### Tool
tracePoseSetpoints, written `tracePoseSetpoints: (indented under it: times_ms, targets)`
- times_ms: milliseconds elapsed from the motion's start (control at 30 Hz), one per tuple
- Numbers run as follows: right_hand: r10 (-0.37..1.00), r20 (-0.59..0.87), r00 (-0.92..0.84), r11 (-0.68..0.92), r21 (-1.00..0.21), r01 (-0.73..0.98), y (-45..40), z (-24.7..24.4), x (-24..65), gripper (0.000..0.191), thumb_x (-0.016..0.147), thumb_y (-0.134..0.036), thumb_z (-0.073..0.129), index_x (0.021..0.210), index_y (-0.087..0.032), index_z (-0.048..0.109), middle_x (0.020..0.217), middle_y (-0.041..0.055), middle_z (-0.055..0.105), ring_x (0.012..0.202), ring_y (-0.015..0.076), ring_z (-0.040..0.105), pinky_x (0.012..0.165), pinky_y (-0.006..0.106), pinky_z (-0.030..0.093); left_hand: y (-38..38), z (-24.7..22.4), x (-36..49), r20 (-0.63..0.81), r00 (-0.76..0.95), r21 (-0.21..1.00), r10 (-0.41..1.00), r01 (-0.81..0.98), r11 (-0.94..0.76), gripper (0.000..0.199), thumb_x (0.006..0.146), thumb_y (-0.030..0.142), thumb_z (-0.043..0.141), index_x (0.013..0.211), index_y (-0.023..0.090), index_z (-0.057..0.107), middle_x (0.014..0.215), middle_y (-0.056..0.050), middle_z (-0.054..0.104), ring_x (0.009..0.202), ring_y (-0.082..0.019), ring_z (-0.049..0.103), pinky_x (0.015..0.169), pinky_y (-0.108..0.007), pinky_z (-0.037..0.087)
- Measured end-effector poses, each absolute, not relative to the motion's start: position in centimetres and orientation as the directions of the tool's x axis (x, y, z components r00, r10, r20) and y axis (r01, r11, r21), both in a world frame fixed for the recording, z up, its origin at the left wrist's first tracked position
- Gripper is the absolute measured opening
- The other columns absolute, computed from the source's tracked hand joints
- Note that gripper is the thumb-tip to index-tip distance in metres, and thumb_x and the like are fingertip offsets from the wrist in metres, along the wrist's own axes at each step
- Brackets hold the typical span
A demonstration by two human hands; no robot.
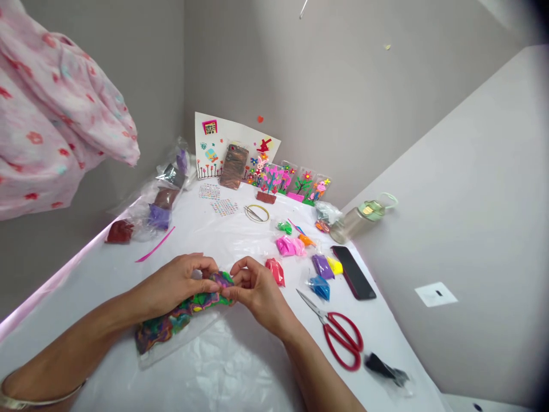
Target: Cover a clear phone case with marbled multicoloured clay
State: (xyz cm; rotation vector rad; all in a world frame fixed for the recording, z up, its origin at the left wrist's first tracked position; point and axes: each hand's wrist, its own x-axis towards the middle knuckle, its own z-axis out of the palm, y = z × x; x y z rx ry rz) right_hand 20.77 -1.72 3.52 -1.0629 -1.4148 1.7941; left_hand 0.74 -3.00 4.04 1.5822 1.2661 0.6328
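Observation:
A clear flat case (148,357) lies tilted on the white table, largely covered with swirled multicoloured clay (165,329). At the clay's upper right end, my left hand (189,280) pinches its edge between thumb and fingers. My right hand (255,286) is closed on the same end, its thumb and fingertips meeting at the clay beside the left thumb. The fingertips partly hide that end. A red clay packet (275,272) lies just beyond my right hand.
Red-handled scissors (343,340), a black phone (354,273) and clay packets, one blue (319,288), lie right. A bottle (358,220) stands behind them. Bagged clay (159,216) and a pink strip (155,245) are left. Clay flower pieces (271,183) line the back wall.

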Motion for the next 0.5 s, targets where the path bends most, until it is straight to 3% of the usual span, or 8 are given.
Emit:
tracePoseSetpoints:
  times_ms: [167,367,500]
  targets:
    - [0.868,-0.205,-0.452,-0.250,-0.967,-0.041,-1.40,3.63,20.85,0.045,0.061,-0.032,0.090,0.083,-0.019,0.054,0.061,-0.0061,0.065,0.055,0.0109,0.060,0.056,0.023,0.047,-3.21,4.44,0.67,-0.224,0.340,0.932,0.913,0.349,0.099,0.018,0.076,0.035,0.069,0.092,0.025,0.068,0.093,0.002,0.071,0.085,-0.021,0.063,0.075,-0.028,0.045]
    - [0.876,-0.191,-0.442,-0.240,-0.969,-0.056,-1.20,3.46,20.87,0.043,0.061,-0.030,0.090,0.082,-0.019,0.055,0.062,-0.0060,0.066,0.054,0.0105,0.060,0.056,0.023,0.047,-3.31,4.02,0.91,-0.208,0.212,0.879,0.955,0.469,0.088,0.013,0.077,0.037,0.063,0.075,0.025,0.067,0.080,0.001,0.066,0.070,-0.020,0.062,0.062,-0.027,0.044]
    - [0.871,-0.192,-0.452,-0.250,-0.966,-0.071,-1.25,3.49,20.80,0.043,0.061,-0.030,0.090,0.083,-0.018,0.055,0.063,-0.0054,0.067,0.055,0.0108,0.061,0.057,0.023,0.048,-3.10,3.92,0.48,-0.137,0.221,0.849,0.966,0.529,0.000,0.022,0.083,0.041,0.056,0.074,0.027,0.071,0.077,0.001,0.065,0.078,-0.023,0.065,0.072,-0.030,0.048]
